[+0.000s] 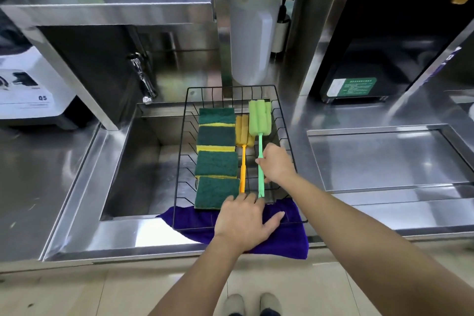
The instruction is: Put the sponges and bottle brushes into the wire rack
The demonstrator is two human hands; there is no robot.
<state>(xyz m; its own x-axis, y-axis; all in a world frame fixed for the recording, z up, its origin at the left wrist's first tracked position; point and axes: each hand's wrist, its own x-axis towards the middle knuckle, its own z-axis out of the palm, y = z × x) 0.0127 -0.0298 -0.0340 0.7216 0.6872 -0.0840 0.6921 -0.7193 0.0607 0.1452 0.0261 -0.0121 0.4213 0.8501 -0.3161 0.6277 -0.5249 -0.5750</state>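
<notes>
Nearest, at 6 o'clock, two pale shoes (251,304) stand on a beige tiled floor (102,290), just short of the steel worktop (38,187). A purple cloth (282,241) drapes over the worktop's front edge, and the black wire rack (287,136) sits with its near end on that cloth and the rest over the sunken sink (133,182).

The left hand (243,220) lies flat, fingers spread, palm down on the rack's near rim and the cloth, gripping nothing. The right hand (275,165), toward 1 o'clock from it, is closed round the handle of the green bottle brush (259,120), whose foam head points to 12 o'clock inside the rack. Just beside it at 9 o'clock lies the orange bottle brush (243,136), parallel, its head shorter. Four green-and-yellow sponges (216,164) fill the rack's 9 o'clock side in an overlapping row running near to far.

Beyond the sink at 11 o'clock a chrome tap (142,77) hangs from a steel housing. At 12 o'clock stands a white pump bottle (252,38); at 2 o'clock a black appliance (379,46) with a green label; at 9 o'clock a white machine (28,90) marked 05. A recessed steel lid (384,156) lies at 3 o'clock.
</notes>
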